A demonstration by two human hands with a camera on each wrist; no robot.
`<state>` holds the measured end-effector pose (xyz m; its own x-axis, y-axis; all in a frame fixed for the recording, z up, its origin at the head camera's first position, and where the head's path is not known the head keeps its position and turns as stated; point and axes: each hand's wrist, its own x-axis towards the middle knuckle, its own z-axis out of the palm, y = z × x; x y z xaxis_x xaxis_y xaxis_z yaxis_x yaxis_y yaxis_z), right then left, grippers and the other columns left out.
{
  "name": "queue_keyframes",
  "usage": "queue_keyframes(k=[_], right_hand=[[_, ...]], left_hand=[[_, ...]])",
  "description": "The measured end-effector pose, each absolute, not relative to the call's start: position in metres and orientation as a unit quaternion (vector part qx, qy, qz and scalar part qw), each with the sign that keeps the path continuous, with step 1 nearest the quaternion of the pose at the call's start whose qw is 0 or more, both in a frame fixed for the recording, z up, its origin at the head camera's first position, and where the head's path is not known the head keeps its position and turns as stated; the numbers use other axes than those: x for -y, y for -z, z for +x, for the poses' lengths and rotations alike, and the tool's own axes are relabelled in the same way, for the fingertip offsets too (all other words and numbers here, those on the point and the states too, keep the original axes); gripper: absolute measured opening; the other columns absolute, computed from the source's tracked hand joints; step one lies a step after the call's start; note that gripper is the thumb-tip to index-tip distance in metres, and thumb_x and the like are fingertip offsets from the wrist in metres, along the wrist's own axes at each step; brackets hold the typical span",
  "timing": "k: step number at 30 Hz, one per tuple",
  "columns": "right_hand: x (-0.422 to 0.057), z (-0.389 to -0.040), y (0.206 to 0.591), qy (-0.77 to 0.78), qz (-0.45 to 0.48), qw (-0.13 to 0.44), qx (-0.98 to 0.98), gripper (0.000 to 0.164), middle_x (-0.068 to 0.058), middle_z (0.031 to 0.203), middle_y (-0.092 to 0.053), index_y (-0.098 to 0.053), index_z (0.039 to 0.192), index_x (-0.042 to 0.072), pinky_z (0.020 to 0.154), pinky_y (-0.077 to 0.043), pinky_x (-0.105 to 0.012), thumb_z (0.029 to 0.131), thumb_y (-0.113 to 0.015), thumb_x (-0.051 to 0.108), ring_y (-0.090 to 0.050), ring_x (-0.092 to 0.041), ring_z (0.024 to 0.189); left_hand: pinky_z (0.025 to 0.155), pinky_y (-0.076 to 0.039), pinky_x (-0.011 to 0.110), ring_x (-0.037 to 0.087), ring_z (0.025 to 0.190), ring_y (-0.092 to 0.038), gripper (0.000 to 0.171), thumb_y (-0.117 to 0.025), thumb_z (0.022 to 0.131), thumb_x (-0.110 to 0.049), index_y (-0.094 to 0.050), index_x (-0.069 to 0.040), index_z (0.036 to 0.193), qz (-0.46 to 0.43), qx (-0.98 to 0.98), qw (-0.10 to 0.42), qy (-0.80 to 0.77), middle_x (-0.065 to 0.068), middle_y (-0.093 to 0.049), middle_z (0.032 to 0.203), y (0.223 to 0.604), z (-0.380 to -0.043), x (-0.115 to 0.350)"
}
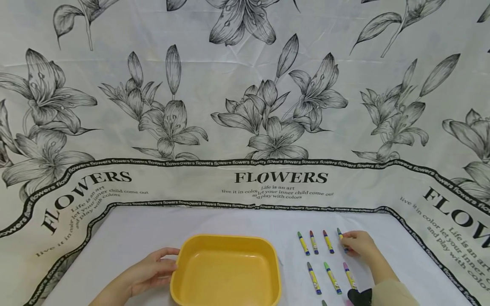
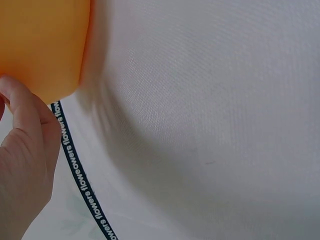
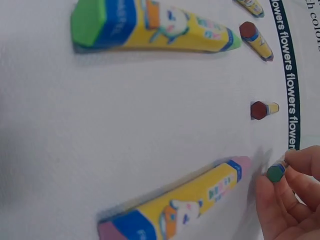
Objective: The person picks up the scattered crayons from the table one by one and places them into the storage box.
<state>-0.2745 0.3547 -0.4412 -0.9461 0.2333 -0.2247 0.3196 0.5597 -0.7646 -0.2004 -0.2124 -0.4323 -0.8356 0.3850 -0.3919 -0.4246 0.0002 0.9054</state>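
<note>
My left hand (image 1: 151,272) touches the left wall of a yellow plastic box (image 1: 226,242) with its fingers, which lie fairly straight against the outside. In the left wrist view, a fingertip meets the box's corner. To the right of the box, my right hand (image 1: 360,244) pinches a dark green oil pastel (image 1: 340,233) between thumb and fingers, at the right end of the far row. In the right wrist view, this pastel's green end (image 3: 275,173) pokes out from the fingers. A pink pastel (image 1: 349,274) lies nearer the person, below that hand.
Left of the held pastel lie a red pastel (image 1: 328,242), another red pastel (image 1: 314,242) and a green pastel (image 1: 303,243). A nearer row has a light green pastel (image 1: 332,278) and a dark greyish pastel (image 1: 314,278). Flower-printed cloth (image 1: 283,182) stands behind the white tabletop (image 1: 153,225).
</note>
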Motion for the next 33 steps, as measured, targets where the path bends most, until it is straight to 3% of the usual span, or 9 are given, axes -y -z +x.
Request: queue_keyframes(k=[17, 27, 33], right_hand=[[-0.348, -0.264, 0.411, 0.548, 0.152, 0.085, -0.818, 0.059, -0.001, 0.085, -0.058, -0.037, 0.132, -0.012, 0.066, -0.053, -0.026, 0.087, -0.062, 0.015, -0.052, -0.014, 0.074], [-0.337, -0.261, 0.398, 0.6, 0.129, 0.095, -0.784, 0.053, 0.001, 0.082, -0.059, -0.041, 0.129, -0.011, 0.065, -0.055, -0.026, 0.087, -0.063, 0.012, -0.055, -0.013, 0.071], [-0.321, -0.257, 0.389, 0.604, 0.12, 0.102, -0.782, 0.055, -0.004, 0.089, -0.058, -0.04, 0.131, -0.01, 0.066, -0.055, -0.025, 0.086, -0.064, 0.012, -0.055, -0.014, 0.073]], left_hand=[[0.081, -0.053, 0.031, 0.016, 0.09, -0.061, 0.06, -0.061, 0.088, -0.005, -0.028, 0.008, 0.136, -0.012, -0.66, 0.278, -0.698, 0.013, -0.055, 0.107, 0.429, -0.199, 0.209], [0.082, -0.053, 0.032, 0.017, 0.093, -0.06, 0.061, -0.061, 0.088, -0.006, -0.027, 0.006, 0.137, -0.017, -0.658, 0.279, -0.699, 0.013, -0.055, 0.11, 0.43, -0.2, 0.209], [0.08, -0.053, 0.03, 0.017, 0.092, -0.061, 0.06, -0.061, 0.088, -0.005, -0.028, 0.004, 0.137, -0.026, -0.654, 0.281, -0.702, 0.014, -0.054, 0.111, 0.432, -0.201, 0.211]])
